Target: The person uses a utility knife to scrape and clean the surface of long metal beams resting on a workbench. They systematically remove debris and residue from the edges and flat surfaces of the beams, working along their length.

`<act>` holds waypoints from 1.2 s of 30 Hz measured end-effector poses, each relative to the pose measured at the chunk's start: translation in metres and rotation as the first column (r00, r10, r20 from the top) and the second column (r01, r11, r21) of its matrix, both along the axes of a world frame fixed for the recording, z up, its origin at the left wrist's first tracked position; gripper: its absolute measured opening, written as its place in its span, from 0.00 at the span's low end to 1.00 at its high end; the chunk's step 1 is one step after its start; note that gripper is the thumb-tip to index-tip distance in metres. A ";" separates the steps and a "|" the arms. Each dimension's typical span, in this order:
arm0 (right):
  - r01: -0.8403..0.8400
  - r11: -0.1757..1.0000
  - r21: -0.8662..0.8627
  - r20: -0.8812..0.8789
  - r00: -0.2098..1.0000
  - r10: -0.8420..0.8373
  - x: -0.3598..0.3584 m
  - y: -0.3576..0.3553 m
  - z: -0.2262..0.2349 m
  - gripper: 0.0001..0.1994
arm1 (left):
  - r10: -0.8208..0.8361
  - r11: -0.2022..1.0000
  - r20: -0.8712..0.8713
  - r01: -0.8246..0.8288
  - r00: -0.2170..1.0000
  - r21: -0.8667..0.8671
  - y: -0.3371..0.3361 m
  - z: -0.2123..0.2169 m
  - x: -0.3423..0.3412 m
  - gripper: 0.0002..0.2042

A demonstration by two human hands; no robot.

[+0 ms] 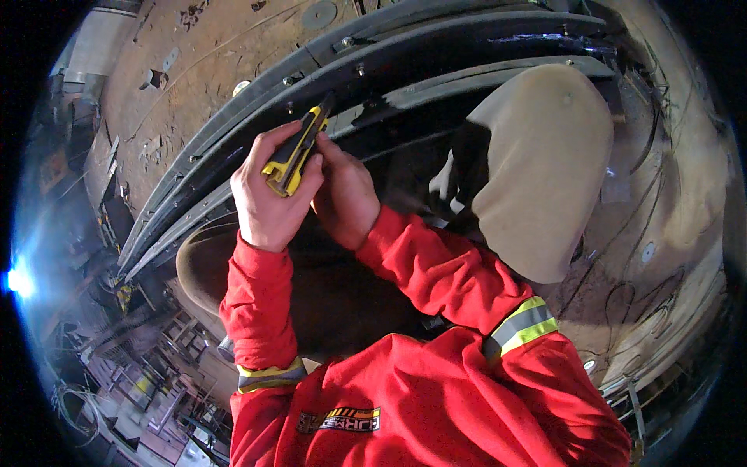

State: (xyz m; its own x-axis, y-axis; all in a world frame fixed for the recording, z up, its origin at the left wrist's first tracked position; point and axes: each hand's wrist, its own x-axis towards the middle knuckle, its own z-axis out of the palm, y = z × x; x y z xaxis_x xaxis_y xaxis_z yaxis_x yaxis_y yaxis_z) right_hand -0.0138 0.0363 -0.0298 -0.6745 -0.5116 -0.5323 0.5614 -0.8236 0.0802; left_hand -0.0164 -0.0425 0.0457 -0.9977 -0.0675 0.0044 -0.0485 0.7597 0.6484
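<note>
A yellow and black utility knife [292, 156] lies across my left hand [268, 194], its narrow dark end pointing up and to the right. The fingers and thumb of that hand grip its two sides. My right hand [350, 196] is closed up against the knife from the right, a fingertip touching its side near the upper end. The other right fingers curl underneath, partly hidden. Just beyond both hands runs a long curved dark metal rail [389, 66] with bolts along it.
My bent knee [545, 148] in tan trousers rises at the right of the rail. A brown, worn surface [210, 62] with loose debris stretches behind. Cables [622, 233] lie at the right. Bright bluish light [22, 280] glares at the far left, above cluttered metalwork [156, 389].
</note>
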 end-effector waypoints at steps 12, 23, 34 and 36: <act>-0.002 1.000 0.026 -0.013 1.000 0.002 -0.005 0.003 -0.007 0.14 | 0.006 1.000 -0.032 -0.007 0.999 -0.028 0.002 -0.012 -0.007 0.18; 0.014 0.999 -0.047 0.020 1.000 -0.014 -0.009 0.004 -0.007 0.13 | 0.030 0.998 -0.105 -0.035 0.994 -0.047 0.004 -0.015 -0.010 0.17; -0.027 0.996 -0.083 0.009 1.000 0.028 -0.014 0.007 -0.009 0.14 | 0.070 0.992 -0.151 -0.086 0.986 -0.098 0.006 -0.017 -0.010 0.16; -0.063 0.994 -0.084 -0.021 0.998 0.061 -0.014 0.010 -0.012 0.14 | 0.080 0.989 -0.147 -0.097 0.986 -0.112 0.008 -0.015 -0.011 0.16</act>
